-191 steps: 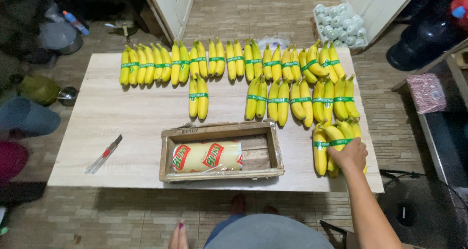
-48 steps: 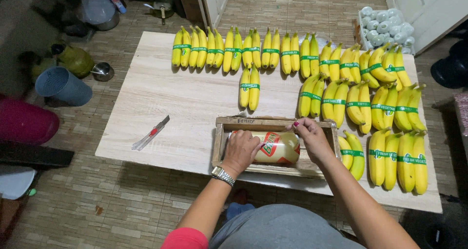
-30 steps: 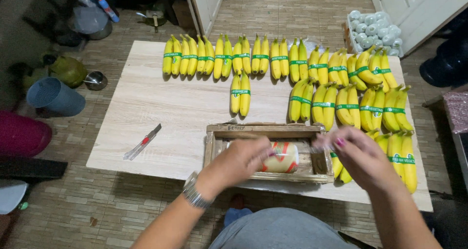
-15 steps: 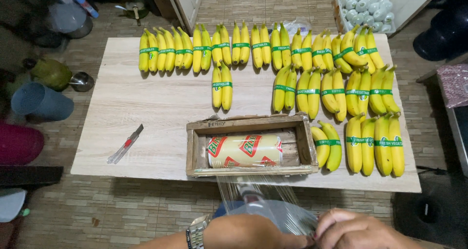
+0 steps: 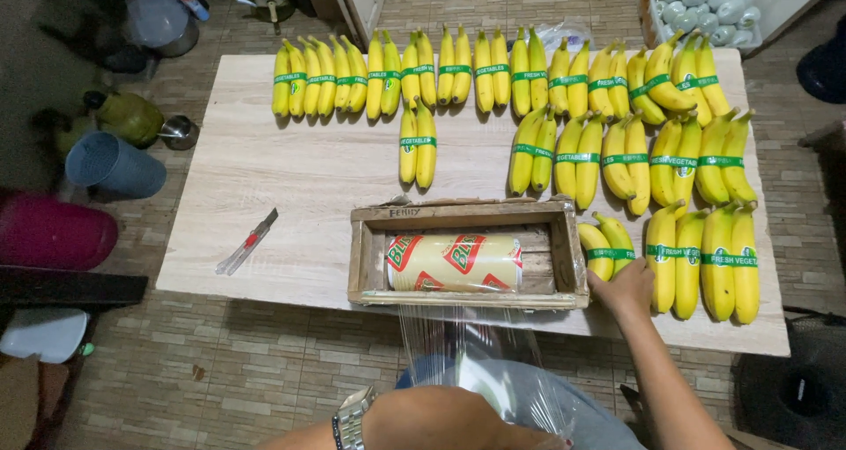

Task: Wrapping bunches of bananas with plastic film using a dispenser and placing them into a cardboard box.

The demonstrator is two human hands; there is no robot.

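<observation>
The person's right hand (image 5: pixel 624 289) reached across the near edge of the tabletop (image 5: pixel 291 172) and its fingers (image 5: pixel 599 280) closed around the lower end of a small banded pair of bananas (image 5: pixel 604 244) lying just beside the right wall of the wooden box (image 5: pixel 367 254). The left hand (image 5: pixel 441 419), with a metal wristwatch (image 5: pixel 353 417) on its wrist, sat low at the bottom of the view, fingers curled on the free end of a sheet of clear cling film (image 5: pixel 458 349). That film ran from the hand up to the box's front edge.

Inside the box lay the roll of cling film (image 5: pixel 454 263), on its side, yellowish with red and green markings. Beyond the box, green-banded banana bunches (image 5: pixel 493 71) stood in a long row along the far edge of the tabletop, with more bunches grouped on the right side and one lone pair (image 5: pixel 418 144) near the middle. A box cutter (image 5: pixel 247 242) with a red slider rested on the left part of the tabletop, well apart from both hands. On the floor to the left stood a blue bucket (image 5: pixel 113 165) and a magenta tub (image 5: pixel 53 232).
</observation>
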